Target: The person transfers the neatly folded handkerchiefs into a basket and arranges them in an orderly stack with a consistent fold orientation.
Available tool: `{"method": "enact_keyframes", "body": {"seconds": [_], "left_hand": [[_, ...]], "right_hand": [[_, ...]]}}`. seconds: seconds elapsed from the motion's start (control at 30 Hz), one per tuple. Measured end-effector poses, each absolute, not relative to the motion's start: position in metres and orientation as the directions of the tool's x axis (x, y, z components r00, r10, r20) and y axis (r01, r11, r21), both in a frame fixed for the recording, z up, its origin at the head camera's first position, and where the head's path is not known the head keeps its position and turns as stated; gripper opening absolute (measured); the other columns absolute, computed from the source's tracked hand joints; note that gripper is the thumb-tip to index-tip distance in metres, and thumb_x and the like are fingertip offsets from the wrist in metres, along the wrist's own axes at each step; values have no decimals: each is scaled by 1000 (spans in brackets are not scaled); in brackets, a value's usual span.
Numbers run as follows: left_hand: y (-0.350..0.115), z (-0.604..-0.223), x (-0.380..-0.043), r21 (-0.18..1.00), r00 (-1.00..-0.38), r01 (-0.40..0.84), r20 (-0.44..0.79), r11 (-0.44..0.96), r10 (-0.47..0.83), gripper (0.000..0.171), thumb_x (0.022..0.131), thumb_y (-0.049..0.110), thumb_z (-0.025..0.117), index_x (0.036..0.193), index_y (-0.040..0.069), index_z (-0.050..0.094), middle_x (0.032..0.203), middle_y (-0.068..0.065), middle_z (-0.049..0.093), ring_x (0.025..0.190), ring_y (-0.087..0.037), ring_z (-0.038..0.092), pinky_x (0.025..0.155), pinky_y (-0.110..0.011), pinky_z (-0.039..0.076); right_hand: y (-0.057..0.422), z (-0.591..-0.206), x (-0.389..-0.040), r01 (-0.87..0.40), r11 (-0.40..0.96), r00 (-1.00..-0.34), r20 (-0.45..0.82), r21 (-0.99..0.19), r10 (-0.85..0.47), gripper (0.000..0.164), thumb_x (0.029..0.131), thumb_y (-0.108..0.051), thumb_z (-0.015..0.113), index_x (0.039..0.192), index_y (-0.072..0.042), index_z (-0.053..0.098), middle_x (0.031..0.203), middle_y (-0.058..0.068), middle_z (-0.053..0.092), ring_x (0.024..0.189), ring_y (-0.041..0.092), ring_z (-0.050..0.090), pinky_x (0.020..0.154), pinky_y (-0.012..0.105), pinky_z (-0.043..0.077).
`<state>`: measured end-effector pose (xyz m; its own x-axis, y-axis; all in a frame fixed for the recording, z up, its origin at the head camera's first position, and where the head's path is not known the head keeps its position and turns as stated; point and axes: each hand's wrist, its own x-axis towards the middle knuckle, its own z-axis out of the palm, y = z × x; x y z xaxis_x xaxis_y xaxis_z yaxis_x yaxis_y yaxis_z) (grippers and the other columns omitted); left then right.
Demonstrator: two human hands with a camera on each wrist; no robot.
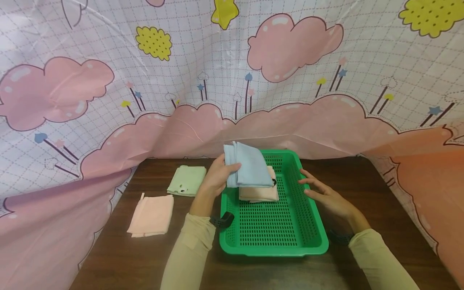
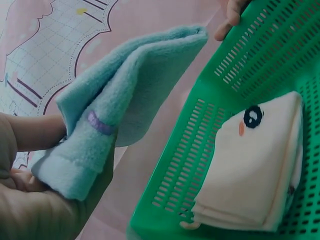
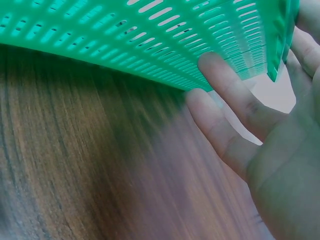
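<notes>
Ample room separates left hand (image 1: 217, 176), pinching blue cloth (image 1: 252, 165), from right hand (image 1: 329, 198), fingers spread at basket edge (image 1: 317, 219).

Blue towel (image 2: 145, 85) fuzzy cloth; basket (image 1: 272, 251) smooth plastic; tabletop (image 1: 380, 213) wood-grained.

Blue towel (image 1: 253, 166): plain light blue, purple strip (image 2: 101, 125) on it. Cream towel (image 1: 258, 195): black-and-white embroidered eye (image 2: 253, 116), small orange mark (image 2: 241, 129) beside it. Basket (image 1: 270, 250): solid bright green, slotted pattern. Other towels: pale green one (image 1: 187, 179) with small dark motif, plain peach one (image 1: 152, 215). Table (image 1: 119, 257): dark brown, wood grain. Backdrop (image 1: 210, 52): white, dashed grid, pink clouds (image 1: 293, 44), yellow dotted shapes (image 1: 154, 42), little blue/pink/yellow stars and hearts. Sleeves (image 1: 190, 249): pale yellow. Wristband (image 1: 227, 220): black.
</notes>
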<state>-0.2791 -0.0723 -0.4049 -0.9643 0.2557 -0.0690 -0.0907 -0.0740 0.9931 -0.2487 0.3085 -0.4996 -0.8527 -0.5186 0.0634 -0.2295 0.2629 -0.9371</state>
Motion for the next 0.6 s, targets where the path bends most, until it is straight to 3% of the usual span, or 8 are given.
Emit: {"method": "enact_keyframes", "body": {"seconds": [0.23,0.6], "left_hand": [[-57,-405,-287,990,-958,-111,-83,-88,275,42,101,9,61,141,9,48,132,-12,59,117,-23,63,92,-34,57],[-33,-417,-299,981,-957,-186,-170,-46,235,53,101,5,59,149,11,39,139,-15,54,122,-29,62,94,-40,58]], "right_hand": [[309,-499,-249,-225,262,-854,60,-939,-517,44,110,-15,44,152,-3,39,174,-8,-4,156,49,-12,109,86,5],[308,-500,-250,-217,239,-853,64,-946,-517,43,110,-12,43,151,-2,38,175,-4,-5,156,48,-13,109,85,4]]}}
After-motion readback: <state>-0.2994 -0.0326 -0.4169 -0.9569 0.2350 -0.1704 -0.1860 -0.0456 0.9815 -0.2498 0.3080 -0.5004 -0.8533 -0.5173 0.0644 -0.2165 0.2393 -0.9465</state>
